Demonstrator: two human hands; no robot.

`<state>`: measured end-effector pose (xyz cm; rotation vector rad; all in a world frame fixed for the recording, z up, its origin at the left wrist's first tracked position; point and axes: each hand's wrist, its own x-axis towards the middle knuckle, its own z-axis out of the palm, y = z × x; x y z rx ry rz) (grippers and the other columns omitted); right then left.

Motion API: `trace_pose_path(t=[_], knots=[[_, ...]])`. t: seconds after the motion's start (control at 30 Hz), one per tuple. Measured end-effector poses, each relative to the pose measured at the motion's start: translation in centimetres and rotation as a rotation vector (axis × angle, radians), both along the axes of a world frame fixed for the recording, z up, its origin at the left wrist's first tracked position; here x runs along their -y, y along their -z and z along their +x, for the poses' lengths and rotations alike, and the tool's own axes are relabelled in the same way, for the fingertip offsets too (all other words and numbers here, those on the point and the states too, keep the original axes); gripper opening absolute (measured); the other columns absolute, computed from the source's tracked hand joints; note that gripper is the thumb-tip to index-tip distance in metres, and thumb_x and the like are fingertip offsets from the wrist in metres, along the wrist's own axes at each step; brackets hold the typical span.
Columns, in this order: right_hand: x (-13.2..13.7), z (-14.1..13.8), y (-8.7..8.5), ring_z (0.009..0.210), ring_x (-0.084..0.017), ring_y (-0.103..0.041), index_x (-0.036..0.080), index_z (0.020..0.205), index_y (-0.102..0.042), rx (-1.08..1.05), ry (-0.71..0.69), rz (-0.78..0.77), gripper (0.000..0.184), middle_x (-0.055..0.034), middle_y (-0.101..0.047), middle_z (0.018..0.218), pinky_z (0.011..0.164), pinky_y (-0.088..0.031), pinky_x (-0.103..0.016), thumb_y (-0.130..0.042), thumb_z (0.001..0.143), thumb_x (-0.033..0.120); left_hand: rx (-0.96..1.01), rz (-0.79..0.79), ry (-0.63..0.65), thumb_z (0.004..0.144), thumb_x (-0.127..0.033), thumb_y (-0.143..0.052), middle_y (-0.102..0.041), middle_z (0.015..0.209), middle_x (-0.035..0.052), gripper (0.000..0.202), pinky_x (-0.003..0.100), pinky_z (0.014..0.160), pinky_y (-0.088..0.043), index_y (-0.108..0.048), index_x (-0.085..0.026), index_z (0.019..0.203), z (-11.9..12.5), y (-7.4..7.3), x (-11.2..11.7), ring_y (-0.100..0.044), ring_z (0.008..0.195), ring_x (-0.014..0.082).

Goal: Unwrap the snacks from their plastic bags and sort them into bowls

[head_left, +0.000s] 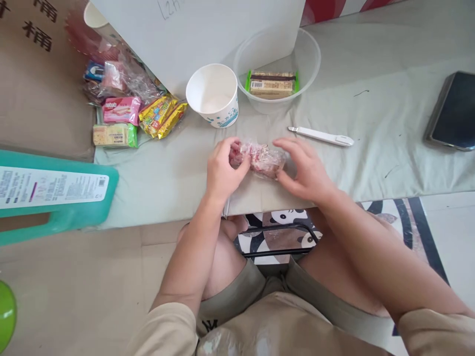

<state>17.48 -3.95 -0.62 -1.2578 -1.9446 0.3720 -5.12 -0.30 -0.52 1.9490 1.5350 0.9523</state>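
Observation:
A small snack packet (260, 158) in clear crinkled wrap, pink and red inside, lies on the pale cloth-covered table (371, 113) near its front edge. My left hand (222, 170) pinches the packet's left end with curled fingers. My right hand (304, 168) rests on its right end, fingers bent over the wrap. Just behind the packet stands a white paper cup (213, 95), and to its right a clear plastic bowl (277, 69) with a green-edged wafer packet (272, 83) inside.
A white utility knife (321, 136) lies right of the hands. A pile of snack packets (129, 111) sits at the back left, a dark tablet (452, 111) at the far right. A white box (200, 29) stands behind the cup. A teal jug (55, 193) lies at left.

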Motion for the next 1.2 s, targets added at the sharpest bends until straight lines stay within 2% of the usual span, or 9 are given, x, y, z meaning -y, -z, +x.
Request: trace_pose_path(t=[0.23,0.43,0.57,0.63,0.73,0.83,0.97,1.1,1.2], knots=[[-0.6,1.2,-0.5,0.086,-0.025,-0.068,0.026,0.081,-0.066,-0.067,0.109,-0.035,0.015,-0.0046,-0.069,0.087,0.081,-0.054,-0.043,-0.056,0.076,0.015,0.395,-0.138,-0.284,0.076,-0.008,-0.058,-0.06,0.069,-0.004,0.013,0.021,0.057,-0.045,-0.058,-0.021,0.076,-1.3,-0.4,-1.4,-0.055,0.059,0.0095],[-0.8,4.7,-0.4,0.078,-0.023,-0.065,0.025,0.073,-0.06,-0.129,0.385,-0.105,0.008,-0.0024,-0.069,0.077,0.077,-0.053,-0.043,-0.055,0.071,0.02,0.364,-0.222,-0.426,0.07,-0.007,-0.051,-0.044,0.055,-0.007,0.019,0.023,0.047,-0.035,-0.042,-0.023,0.068,-4.8,0.2,-2.3,-0.042,0.045,0.009],[-0.5,5.2,-0.4,0.089,-0.026,-0.067,0.025,0.081,-0.065,-0.06,0.445,-0.066,0.023,-0.0062,-0.073,0.089,0.083,-0.053,-0.045,-0.052,0.065,0.016,0.193,0.004,-0.21,0.067,-0.012,-0.062,-0.07,0.098,0.0023,0.031,0.027,0.074,-0.053,-0.058,-0.023,0.096,-5.6,0.3,-1.9,-0.069,0.09,0.0174],[-0.3,5.0,-0.7,0.094,-0.027,-0.068,0.025,0.09,-0.067,-0.071,0.389,-0.023,0.034,-0.0069,-0.073,0.096,0.086,-0.053,-0.047,-0.05,0.062,0.015,0.143,0.037,-0.004,0.067,-0.02,-0.071,-0.069,0.13,0.0073,0.05,0.031,0.09,-0.056,-0.061,-0.024,0.116,-5.2,0.1,-1.7,-0.066,0.121,0.0236],[0.0,4.3,-1.3,0.101,-0.029,-0.068,0.024,0.104,-0.066,-0.082,0.252,0.035,0.044,-0.0075,-0.071,0.104,0.091,-0.055,-0.05,-0.051,0.063,0.016,0.136,-0.028,0.091,0.074,-0.032,-0.072,-0.074,0.116,0.0067,0.033,0.032,0.091,-0.056,-0.066,-0.022,0.105,-3.9,-0.3,-1.7,-0.07,0.111,0.0223],[-0.1,3.9,-1.2,0.102,-0.029,-0.069,0.024,0.102,-0.066,-0.066,0.26,0.059,0.03,-0.0083,-0.07,0.104,0.092,-0.056,-0.049,-0.059,0.072,0.019,0.276,-0.108,-0.06,0.082,-0.031,-0.067,-0.068,0.076,0.0001,0.012,0.025,0.068,-0.053,-0.06,-0.021,0.079,-2.6,-0.8,-2.2,-0.066,0.072,0.0139],[-1.3,3.9,-0.5,0.084,-0.023,-0.069,0.025,0.088,-0.067,-0.089,0.465,-0.006,0.006,-0.0044,-0.071,0.089,0.081,-0.057,-0.042,-0.061,0.085,0.024,0.547,-0.276,-0.305,0.085,-0.023,-0.062,-0.055,0.058,-0.0051,0.018,0.021,0.04,-0.029,-0.051,-0.022,0.072,-1.7,-1.9,-3.0,-0.048,0.044,0.0084],[-2.3,3.5,-1.0,0.075,-0.019,-0.068,0.023,0.09,-0.069,-0.135,0.634,0.215,0.012,-0.0041,-0.074,0.087,0.072,-0.055,-0.037,-0.058,0.087,0.02,0.566,-0.435,-0.476,0.088,-0.02,-0.056,-0.046,0.051,-0.007,0.02,0.022,0.037,-0.017,-0.048,-0.022,0.069,-2.2,-2.4,-3.9,-0.036,0.038,0.0076],[-1.8,2.0,-1.6,0.071,-0.018,-0.067,0.024,0.087,-0.067,-0.098,0.415,0.443,0.016,-0.0017,-0.071,0.078,0.067,-0.054,-0.033,-0.056,0.086,0.013,0.394,-0.338,-0.533,0.086,-0.019,-0.056,-0.051,0.06,-0.0051,0.011,0.023,0.044,-0.028,-0.05,-0.022,0.077,-3.8,-1.8,-4.2,-0.043,0.048,0.01]])
